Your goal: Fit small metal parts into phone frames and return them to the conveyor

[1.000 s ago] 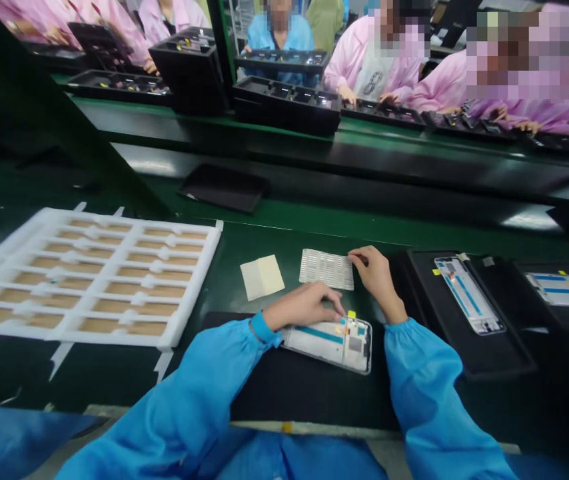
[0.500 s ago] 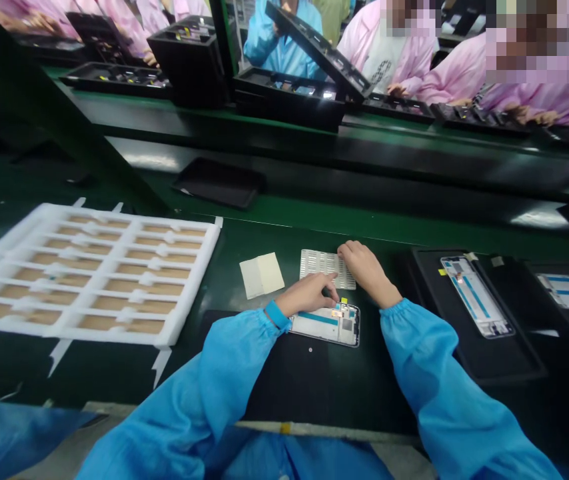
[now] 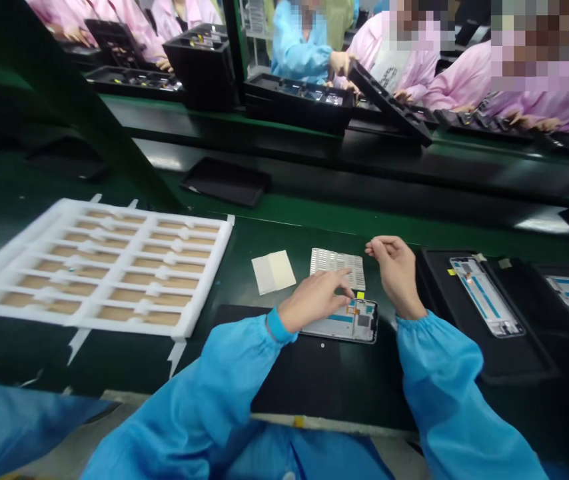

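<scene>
A phone frame with a blue strip and a yellow tab lies on a dark mat before me. My left hand rests over its upper left part, fingers stretched out and apart, hiding that end. Behind it lies a sheet of small silvery pieces in rows, partly covered by my left fingers. My right hand is raised just right of the sheet, its thumb and fingertips pinched together. Whatever is between them is too small to make out. A tiny round piece lies on the mat below the frame.
A white foam tray with cardboard-coloured slots lies left. Folded cream paper is beside the sheet. To the right, a black tray holds another phone frame. Across the bench, co-workers handle black trays.
My right hand has lifted off the sheet and moved right, fingertips pinched. My left hand stays over the phone frame. A co-worker's tilted black tray has come down. The view has shifted slightly.
</scene>
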The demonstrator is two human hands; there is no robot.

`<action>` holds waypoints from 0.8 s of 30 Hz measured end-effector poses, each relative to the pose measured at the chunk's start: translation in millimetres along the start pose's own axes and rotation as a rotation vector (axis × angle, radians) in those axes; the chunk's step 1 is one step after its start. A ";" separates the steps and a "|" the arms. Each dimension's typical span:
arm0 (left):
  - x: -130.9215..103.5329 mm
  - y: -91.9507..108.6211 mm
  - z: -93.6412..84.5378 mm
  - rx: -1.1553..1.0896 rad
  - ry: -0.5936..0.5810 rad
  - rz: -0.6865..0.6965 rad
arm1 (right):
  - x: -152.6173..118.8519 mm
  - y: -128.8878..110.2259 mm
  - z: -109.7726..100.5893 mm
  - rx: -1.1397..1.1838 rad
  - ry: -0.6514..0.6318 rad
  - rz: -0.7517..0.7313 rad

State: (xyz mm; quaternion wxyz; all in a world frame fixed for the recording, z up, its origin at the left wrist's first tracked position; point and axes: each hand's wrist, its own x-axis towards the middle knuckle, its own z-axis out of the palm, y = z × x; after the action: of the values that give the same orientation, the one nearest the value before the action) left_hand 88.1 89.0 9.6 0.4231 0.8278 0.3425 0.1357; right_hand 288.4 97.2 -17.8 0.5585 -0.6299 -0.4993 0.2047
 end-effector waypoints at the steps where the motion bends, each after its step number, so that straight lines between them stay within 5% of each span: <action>1: -13.8 6.3 -3.0 0.046 0.046 0.017 | -10.6 -13.4 -3.4 0.026 -0.011 0.002; 6: -95.6 12.7 0.1 0.472 0.414 0.206 | -75.8 -70.5 -13.5 0.021 -0.080 -0.066; 9: -129.0 2.2 12.9 0.563 0.532 0.228 | -108.3 -86.0 -10.8 -0.013 -0.206 -0.179; 14: -148.0 -8.8 27.2 0.525 0.539 0.219 | -133.4 -91.3 0.0 -0.073 -0.434 -0.247; 24: -172.0 -0.9 26.2 0.387 0.628 0.096 | -138.3 -102.4 6.3 -0.258 -0.679 -0.411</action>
State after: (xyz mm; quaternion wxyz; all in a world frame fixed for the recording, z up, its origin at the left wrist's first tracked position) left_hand -24.2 -43.8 4.3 0.1261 0.8256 0.4358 0.3356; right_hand 184.5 -30.8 31.9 0.3081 -0.4785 -0.7921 0.2208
